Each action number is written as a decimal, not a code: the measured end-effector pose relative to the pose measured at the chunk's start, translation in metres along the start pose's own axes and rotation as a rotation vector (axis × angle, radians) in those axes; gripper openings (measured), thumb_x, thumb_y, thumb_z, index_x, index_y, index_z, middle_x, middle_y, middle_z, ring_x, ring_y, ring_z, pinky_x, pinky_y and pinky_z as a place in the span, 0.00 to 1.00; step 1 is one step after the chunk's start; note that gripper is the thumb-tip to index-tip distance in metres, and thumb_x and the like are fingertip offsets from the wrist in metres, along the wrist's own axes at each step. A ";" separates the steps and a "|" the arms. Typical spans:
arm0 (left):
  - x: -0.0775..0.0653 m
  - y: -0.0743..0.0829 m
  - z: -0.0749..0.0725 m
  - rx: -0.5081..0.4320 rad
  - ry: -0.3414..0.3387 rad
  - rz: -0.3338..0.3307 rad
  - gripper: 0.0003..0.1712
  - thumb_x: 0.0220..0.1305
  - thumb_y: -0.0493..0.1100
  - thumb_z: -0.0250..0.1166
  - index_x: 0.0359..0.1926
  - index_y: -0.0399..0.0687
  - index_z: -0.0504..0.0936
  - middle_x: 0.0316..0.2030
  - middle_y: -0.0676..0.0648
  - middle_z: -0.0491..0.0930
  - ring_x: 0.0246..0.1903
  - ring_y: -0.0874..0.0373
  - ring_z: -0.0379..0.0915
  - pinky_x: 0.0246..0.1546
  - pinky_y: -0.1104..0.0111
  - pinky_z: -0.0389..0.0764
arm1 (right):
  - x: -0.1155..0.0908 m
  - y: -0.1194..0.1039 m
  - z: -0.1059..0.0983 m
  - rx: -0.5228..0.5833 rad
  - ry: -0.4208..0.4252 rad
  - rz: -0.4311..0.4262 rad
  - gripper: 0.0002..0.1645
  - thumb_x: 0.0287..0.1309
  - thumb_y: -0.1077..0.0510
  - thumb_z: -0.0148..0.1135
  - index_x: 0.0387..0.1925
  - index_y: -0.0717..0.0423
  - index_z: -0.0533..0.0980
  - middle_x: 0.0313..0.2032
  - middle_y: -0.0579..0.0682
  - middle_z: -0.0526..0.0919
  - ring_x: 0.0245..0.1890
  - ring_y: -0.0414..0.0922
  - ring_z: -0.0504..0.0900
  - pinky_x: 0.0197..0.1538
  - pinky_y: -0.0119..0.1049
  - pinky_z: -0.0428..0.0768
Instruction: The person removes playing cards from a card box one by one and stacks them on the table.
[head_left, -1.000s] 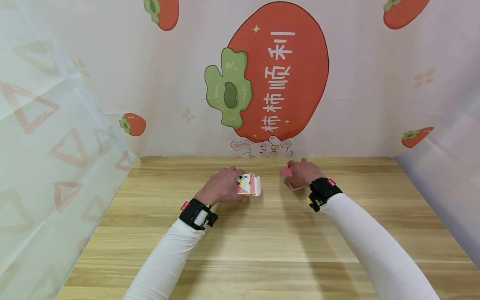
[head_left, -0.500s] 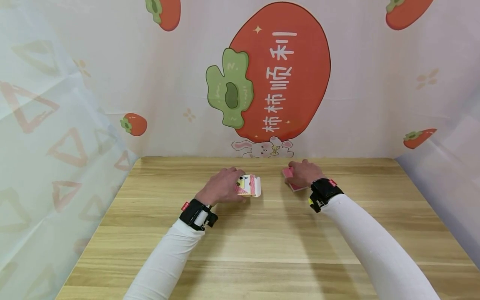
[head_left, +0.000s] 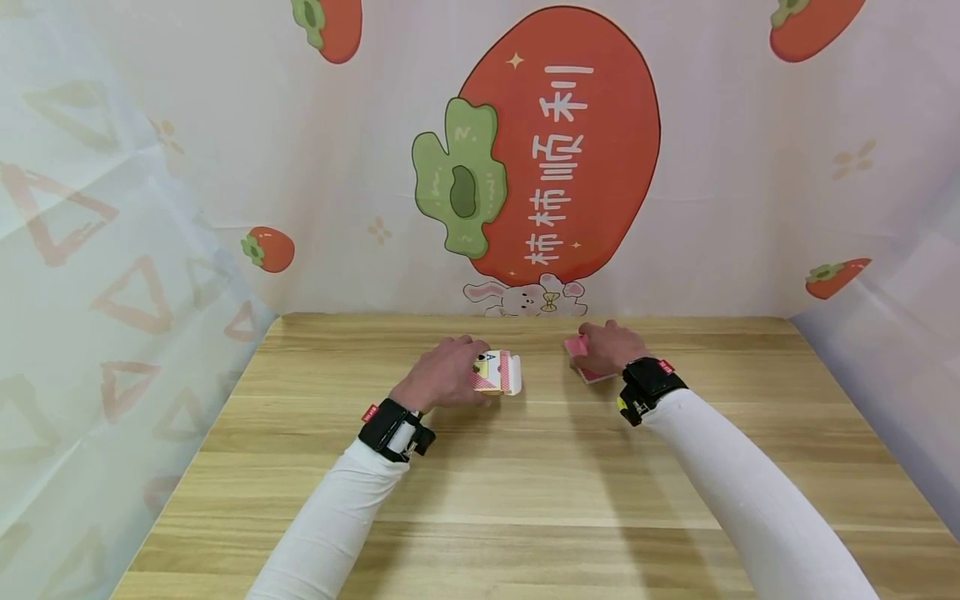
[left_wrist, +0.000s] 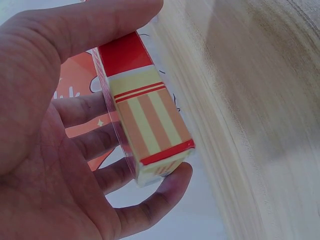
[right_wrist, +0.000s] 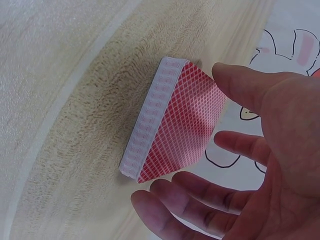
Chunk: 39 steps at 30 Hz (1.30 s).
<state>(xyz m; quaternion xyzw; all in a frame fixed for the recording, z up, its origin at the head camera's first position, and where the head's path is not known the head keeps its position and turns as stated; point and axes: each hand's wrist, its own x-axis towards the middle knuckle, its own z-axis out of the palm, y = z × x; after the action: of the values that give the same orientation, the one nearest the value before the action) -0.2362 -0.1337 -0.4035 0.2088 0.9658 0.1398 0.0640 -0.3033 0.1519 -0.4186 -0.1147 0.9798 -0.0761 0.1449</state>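
Observation:
My left hand grips a playing-card box above the table's far half, left of centre. The box's white end flap sticks out to the right, and an ace shows on its face. In the left wrist view, the thumb crosses the top of the box's striped narrow side, with the other fingers behind and below it. To the right, my right hand is over a red-backed deck of cards lying on the table. In the right wrist view, its loosely bent fingers and thumb are around the squared deck, thumb tip right at its edge.
A wooden table spreads under both arms. Behind it stands a white backdrop printed with persimmons and a rabbit, meeting the table's far edge just past the hands. Cloth sides flank the table left and right.

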 end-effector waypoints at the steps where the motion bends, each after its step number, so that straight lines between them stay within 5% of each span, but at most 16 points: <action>1: 0.000 0.000 0.000 -0.002 -0.001 0.000 0.46 0.46 0.52 0.83 0.65 0.44 0.75 0.53 0.44 0.77 0.48 0.48 0.71 0.47 0.54 0.78 | 0.000 0.001 0.000 0.001 0.000 0.002 0.42 0.63 0.41 0.66 0.70 0.59 0.67 0.54 0.65 0.77 0.51 0.59 0.73 0.52 0.57 0.77; 13: 0.000 0.005 -0.003 0.012 0.006 0.014 0.46 0.47 0.53 0.82 0.65 0.44 0.75 0.54 0.44 0.78 0.49 0.48 0.72 0.49 0.54 0.78 | -0.003 -0.005 -0.006 0.028 0.049 0.009 0.42 0.65 0.41 0.63 0.72 0.57 0.66 0.58 0.67 0.74 0.54 0.61 0.71 0.55 0.61 0.76; 21: 0.004 0.009 -0.005 0.024 0.016 0.028 0.46 0.48 0.53 0.82 0.66 0.43 0.74 0.55 0.43 0.77 0.49 0.47 0.71 0.48 0.54 0.79 | -0.019 -0.020 -0.014 0.075 0.162 -0.085 0.36 0.64 0.43 0.65 0.65 0.61 0.73 0.55 0.64 0.80 0.53 0.59 0.76 0.55 0.56 0.77; 30: 0.009 0.015 -0.010 0.031 0.017 0.033 0.46 0.48 0.53 0.82 0.67 0.45 0.74 0.56 0.44 0.77 0.50 0.48 0.72 0.47 0.55 0.78 | -0.040 -0.052 -0.018 0.281 0.302 -0.224 0.21 0.62 0.49 0.70 0.49 0.60 0.82 0.36 0.53 0.83 0.34 0.50 0.79 0.37 0.42 0.78; 39: 0.011 0.018 -0.013 0.035 0.042 0.056 0.45 0.48 0.53 0.82 0.65 0.46 0.74 0.52 0.45 0.77 0.47 0.49 0.71 0.44 0.58 0.78 | -0.053 -0.074 -0.014 0.488 0.336 -0.369 0.10 0.62 0.56 0.70 0.42 0.58 0.84 0.32 0.48 0.82 0.32 0.45 0.78 0.33 0.37 0.77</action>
<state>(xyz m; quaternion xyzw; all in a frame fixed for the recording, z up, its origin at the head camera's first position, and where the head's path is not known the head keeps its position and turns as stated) -0.2415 -0.1164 -0.3867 0.2340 0.9630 0.1289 0.0360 -0.2429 0.0952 -0.3777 -0.2375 0.9057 -0.3510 -0.0116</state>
